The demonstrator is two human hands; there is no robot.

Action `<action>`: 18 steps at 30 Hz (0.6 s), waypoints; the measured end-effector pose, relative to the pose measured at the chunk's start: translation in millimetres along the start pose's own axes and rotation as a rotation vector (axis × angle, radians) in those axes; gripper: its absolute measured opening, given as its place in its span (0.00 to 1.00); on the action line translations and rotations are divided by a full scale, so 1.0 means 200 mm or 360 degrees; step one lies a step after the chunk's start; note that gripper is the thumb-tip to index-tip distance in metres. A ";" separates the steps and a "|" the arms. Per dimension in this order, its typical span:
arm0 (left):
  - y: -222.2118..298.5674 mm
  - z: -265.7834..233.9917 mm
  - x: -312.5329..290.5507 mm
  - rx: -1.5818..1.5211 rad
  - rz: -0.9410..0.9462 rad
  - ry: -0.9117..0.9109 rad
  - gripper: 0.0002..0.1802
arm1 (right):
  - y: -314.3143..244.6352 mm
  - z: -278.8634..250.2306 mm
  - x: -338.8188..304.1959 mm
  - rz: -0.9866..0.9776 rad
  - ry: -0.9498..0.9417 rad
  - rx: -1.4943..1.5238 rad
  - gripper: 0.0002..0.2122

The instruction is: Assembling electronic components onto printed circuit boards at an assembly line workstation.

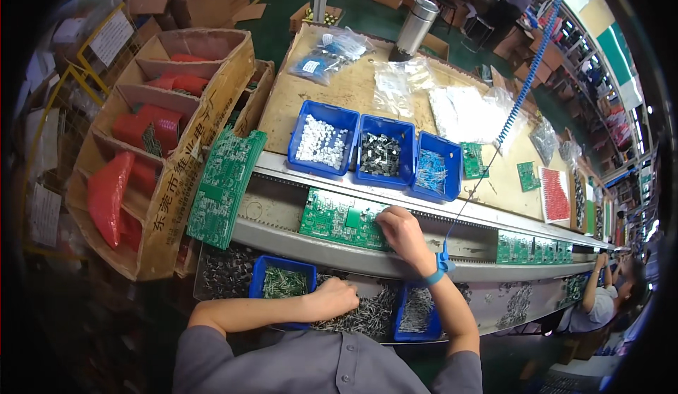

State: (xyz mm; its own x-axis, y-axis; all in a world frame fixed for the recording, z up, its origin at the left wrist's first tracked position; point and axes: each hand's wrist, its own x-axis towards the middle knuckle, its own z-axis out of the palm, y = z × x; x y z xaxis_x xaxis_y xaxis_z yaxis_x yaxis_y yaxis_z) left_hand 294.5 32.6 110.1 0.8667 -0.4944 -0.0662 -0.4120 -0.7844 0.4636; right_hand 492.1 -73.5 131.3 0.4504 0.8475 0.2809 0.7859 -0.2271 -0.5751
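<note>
My right hand (405,233) is at the right end of a green circuit board (339,217) lying in the rail track. Its fingers are bent together at the board's surface; anything between them is too small to make out. A blue wrist strap (442,264) circles that wrist. My left hand (335,300) rests at a heap of loose dark and silvery leaded components (369,311), fingers curled and their tips hidden. Beside it stand a blue bin of greenish leaded parts (284,282) and a blue bin of silvery leaded parts (418,314).
Beyond the rail (452,219) stand blue bins of white parts (320,142), black parts (382,155) and blue parts (431,171). Stacked green boards (224,186) lean at left by a divided cardboard box (157,175). A coiled blue cord (526,83) hangs at right. Another person (602,302) sits farther right.
</note>
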 end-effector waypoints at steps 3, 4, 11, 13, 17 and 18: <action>-0.01 0.00 0.00 0.0015 -0.0010 0.0012 0.05 | -0.01 0.00 0.01 -0.0001 -0.0056 -0.0066 0.06; -0.01 0.00 0.00 0.0012 -0.0012 0.0016 0.05 | -0.02 0.00 0.01 -0.0002 -0.0079 -0.0103 0.06; 0.00 -0.03 0.00 0.0057 0.0021 0.0026 0.04 | -0.05 0.04 0.00 0.0019 -0.0042 -0.0321 0.05; 0.00 -0.02 0.00 0.0004 -0.0005 -0.0035 0.04 | -0.05 0.03 -0.01 0.0105 0.0020 -0.0290 0.05; -0.01 -0.02 0.00 -0.0039 0.0001 -0.0059 0.03 | -0.04 0.02 0.00 0.0154 -0.0025 -0.0214 0.04; 0.00 -0.03 0.00 -0.0043 0.0014 -0.0064 0.02 | -0.03 0.02 0.00 0.0195 -0.0045 -0.0139 0.05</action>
State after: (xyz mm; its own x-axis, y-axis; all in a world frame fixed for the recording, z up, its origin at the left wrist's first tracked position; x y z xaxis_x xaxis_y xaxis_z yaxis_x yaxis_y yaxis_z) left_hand 297.3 35.0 114.7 0.8511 -0.5160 -0.0972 -0.4112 -0.7700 0.4878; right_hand 485.8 -69.6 131.9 0.5342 0.8237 0.1901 0.7602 -0.3697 -0.5342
